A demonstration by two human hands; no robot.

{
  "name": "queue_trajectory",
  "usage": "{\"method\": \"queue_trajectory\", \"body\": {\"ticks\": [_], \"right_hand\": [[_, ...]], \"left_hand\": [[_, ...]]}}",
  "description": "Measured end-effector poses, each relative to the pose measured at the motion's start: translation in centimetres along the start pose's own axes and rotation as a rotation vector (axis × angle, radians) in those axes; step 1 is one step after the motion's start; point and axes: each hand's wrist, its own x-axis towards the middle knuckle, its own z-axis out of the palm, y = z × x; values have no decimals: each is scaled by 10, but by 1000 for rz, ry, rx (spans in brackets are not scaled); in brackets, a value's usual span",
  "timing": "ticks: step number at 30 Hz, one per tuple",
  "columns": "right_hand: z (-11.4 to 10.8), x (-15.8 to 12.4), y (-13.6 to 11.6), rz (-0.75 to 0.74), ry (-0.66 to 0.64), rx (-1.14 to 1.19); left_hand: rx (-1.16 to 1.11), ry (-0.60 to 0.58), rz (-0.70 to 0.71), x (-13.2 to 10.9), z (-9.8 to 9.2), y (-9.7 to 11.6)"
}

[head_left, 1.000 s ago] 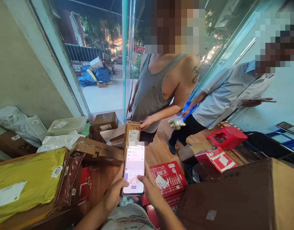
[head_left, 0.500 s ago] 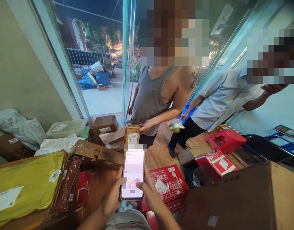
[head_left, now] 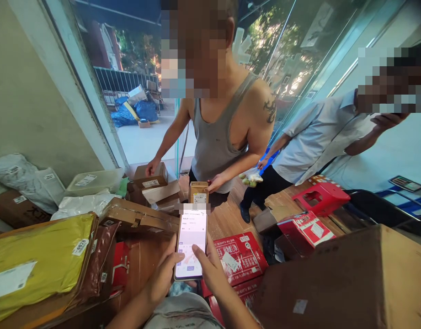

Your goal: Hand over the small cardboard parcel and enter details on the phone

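Note:
Both my hands hold a smartphone (head_left: 191,242) upright in front of me, its screen lit. My left hand (head_left: 164,274) grips its left edge with the thumb on the screen. My right hand (head_left: 210,269) holds the right edge, thumb touching the lower screen. Beyond the phone, a person in a grey tank top (head_left: 217,137) leans over the parcels, one hand on a brown box (head_left: 151,176) and the other on a small upright cardboard box (head_left: 198,192).
Parcels crowd the left: a yellow bag (head_left: 39,260), white bags (head_left: 83,203), a flat carton (head_left: 138,214). Red cartons (head_left: 242,256) and a red stool (head_left: 322,197) lie on the wooden floor. A large brown box (head_left: 340,278) fills the lower right. A second person in a pale shirt (head_left: 320,137) stands right.
The person in the tank top has bent forward and reached a hand onto the brown box at the left. The small upright box has shifted slightly right. My hands keep holding the phone.

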Motion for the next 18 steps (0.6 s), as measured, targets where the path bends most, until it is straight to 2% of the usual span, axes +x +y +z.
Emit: {"method": "queue_trajectory", "body": {"ticks": [5,10,18], "right_hand": [[-7,-1,3,3,-29,79],[-11,-1,6,13,1,62],[-7,-13,-14,-51,-172,-80]], "left_hand": [[-3,-56,-1,-4,2,4],[-12,-39,-12,-7,3,5],[-55,-62,10,-6,1,0]]}}
